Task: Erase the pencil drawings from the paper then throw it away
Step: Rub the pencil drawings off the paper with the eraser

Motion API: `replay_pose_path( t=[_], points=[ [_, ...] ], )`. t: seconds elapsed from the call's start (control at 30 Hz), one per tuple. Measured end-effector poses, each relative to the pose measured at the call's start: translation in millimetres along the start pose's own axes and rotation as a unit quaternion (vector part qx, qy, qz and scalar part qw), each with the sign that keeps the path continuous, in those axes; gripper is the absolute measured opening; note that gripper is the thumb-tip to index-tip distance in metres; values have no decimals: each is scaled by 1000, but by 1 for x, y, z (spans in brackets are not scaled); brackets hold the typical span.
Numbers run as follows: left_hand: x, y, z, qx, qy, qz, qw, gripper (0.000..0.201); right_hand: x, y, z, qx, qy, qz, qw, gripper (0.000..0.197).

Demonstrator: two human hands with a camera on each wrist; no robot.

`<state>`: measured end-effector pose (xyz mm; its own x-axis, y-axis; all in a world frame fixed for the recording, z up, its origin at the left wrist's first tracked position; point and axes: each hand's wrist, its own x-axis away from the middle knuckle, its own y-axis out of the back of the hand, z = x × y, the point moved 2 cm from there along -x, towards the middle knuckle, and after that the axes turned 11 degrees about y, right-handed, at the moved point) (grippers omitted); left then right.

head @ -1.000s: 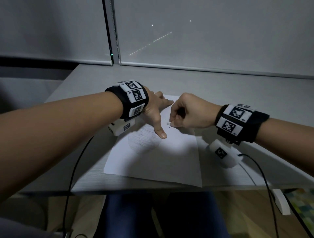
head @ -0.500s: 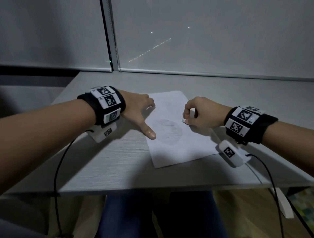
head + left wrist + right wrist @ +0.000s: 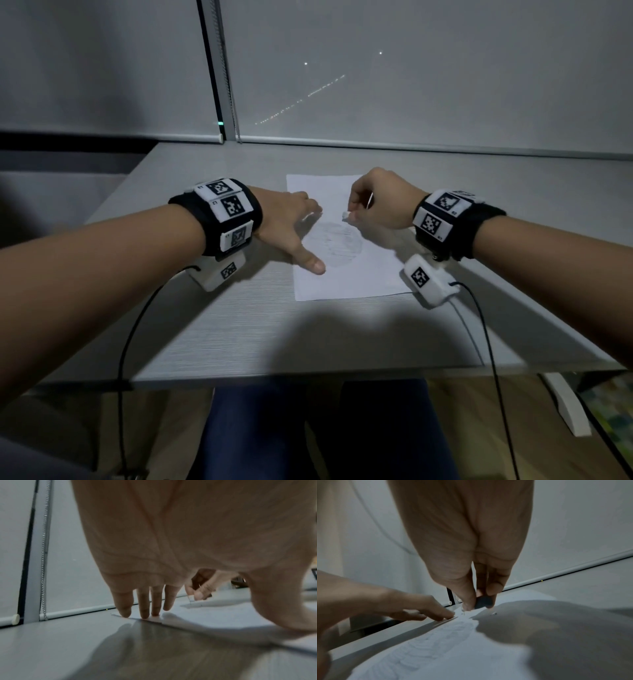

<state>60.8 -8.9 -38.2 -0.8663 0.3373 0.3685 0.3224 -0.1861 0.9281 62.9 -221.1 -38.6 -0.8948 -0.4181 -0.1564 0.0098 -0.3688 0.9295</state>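
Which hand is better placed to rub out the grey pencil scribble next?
Right hand: it pinches the small eraser at the pencil scribble. The left hand lies spread, holding the white paper sheet.

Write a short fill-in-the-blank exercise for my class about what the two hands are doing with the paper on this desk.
1. The right hand pinches a small ____ against the paper.
2. The left hand presses on the paper's ____ edge with straight fingers.
3. The pencil drawing lies ____ the two hands.
4. The paper lies flat on the ____.

Missing words: eraser; left; between; desk
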Motion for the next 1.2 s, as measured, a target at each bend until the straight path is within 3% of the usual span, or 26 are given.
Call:
replay_pose_path(
  t=[0.33,0.67,0.9,1.1,1.2],
  points=[
    [-7,-7,-1,-7,4,29,1000,161,-17,-16,11,-17,9,-2,1000,10],
    [-7,3,-16,-34,44,73,996,152,-6,-25,41,-29,76,71,994,4],
    [-5,1,-13,-34,54,64,996,158,-25,-23,25,-19,3,-5,1000,11],
    [-8,2,-15,-30,52,66,996,148,-4,-30,48,-56,82,59,993,12],
    [-8,1,-15,-33,48,63,996,151,-8,-28,41,-65,69,48,994,14]
  ],
)
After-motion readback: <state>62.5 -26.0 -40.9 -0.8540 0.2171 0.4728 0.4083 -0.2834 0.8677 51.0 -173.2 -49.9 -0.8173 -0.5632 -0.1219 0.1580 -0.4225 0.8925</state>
